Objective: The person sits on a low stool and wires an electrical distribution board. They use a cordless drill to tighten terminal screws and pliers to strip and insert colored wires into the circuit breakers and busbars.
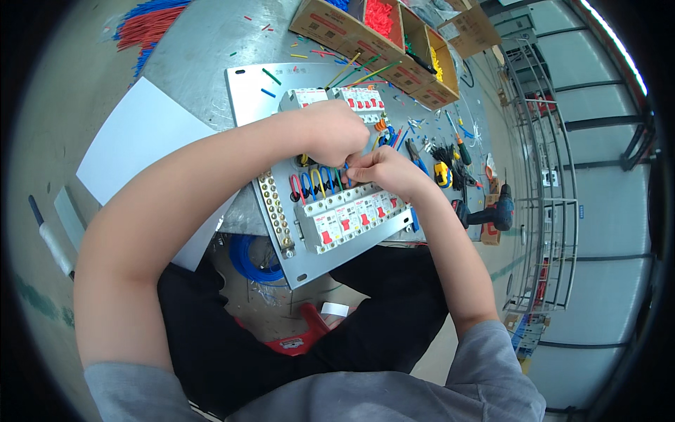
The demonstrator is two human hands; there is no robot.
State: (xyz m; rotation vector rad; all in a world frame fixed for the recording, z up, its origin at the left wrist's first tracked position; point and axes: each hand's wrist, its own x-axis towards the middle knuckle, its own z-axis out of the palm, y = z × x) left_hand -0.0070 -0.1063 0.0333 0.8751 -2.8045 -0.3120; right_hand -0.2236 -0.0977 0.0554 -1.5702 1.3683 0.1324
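A grey metal mounting plate (247, 105) lies slanted across the table's front edge. On it stand a near row of white circuit breakers (344, 221) with red levers and a far row of breakers (362, 102), partly behind my left arm. Between the rows, short red, blue and yellow wires (320, 181) loop up. My left hand (337, 133) is closed above these wires; its fingertips and anything in them are hidden. From the right, my right hand (394, 172) pinches a blue wire (346, 169) just beside it. A brass terminal strip (275, 214) runs along the plate's left side.
Cardboard bins (337, 29) of coloured sleeves stand at the back. Pliers (416, 156), a yellow tape measure (442, 174) and a cordless drill (496, 209) lie to the right. White paper (144, 141) is on the left; a blue wire coil (242, 259) hangs below the table edge.
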